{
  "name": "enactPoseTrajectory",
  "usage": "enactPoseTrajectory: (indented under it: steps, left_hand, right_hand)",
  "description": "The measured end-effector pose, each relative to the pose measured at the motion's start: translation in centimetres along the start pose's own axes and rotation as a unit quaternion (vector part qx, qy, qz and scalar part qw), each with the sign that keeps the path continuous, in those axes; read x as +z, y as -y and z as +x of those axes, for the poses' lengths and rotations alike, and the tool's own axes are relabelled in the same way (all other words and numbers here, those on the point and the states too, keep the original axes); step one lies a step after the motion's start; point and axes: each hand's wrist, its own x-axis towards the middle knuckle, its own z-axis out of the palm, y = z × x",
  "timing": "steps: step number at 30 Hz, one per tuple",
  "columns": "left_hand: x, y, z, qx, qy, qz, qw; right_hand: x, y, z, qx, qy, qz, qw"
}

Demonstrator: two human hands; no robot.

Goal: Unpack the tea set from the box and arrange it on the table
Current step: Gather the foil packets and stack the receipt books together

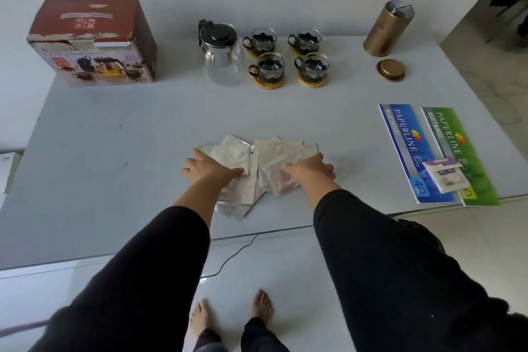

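Both arms reach forward and slightly inward from the bottom of the view, each in a black sleeve that ends partway along the forearm, leaving the wrists bare. The left hand (207, 169) lies palm down with its fingers straight and spread, the thumb pointing toward the right hand. The right hand (310, 167) lies palm down too, its fingers extended away from the body and close together, thumb pointing toward the left hand. The hands are near each other but apart. Below, two bare feet (231, 314) stand on the floor.
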Motion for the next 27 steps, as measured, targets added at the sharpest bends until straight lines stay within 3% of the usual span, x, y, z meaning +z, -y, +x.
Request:
enactPoseTrajectory:
  steps: [6, 17, 22, 27]
  left_hand:
    - [1.6, -0.7, -0.2, 0.025, 0.001, 0.028, 0.999]
    - [2.6, -1.9, -0.5, 0.065, 0.043, -0.064, 0.995]
    - [2.7, -1.9, -0.9, 0.060, 0.049, -0.096, 0.992]
    - [2.8, -1.9, -1.0, 0.061, 0.032, -0.072, 0.995]
  right_hand:
    - [1.3, 0.5, 0.6, -0.050, -0.026, -0.029, 0.998]
    - [2.3, 2.8, -0.6, -0.108, 0.044, 0.012, 0.993]
    - [1.8, 3.5, -1.3, -0.069, 0.090, 0.088, 0.990]
    - [2.3, 3.8, -1.6, -0.083, 0.074, 0.017, 0.994]
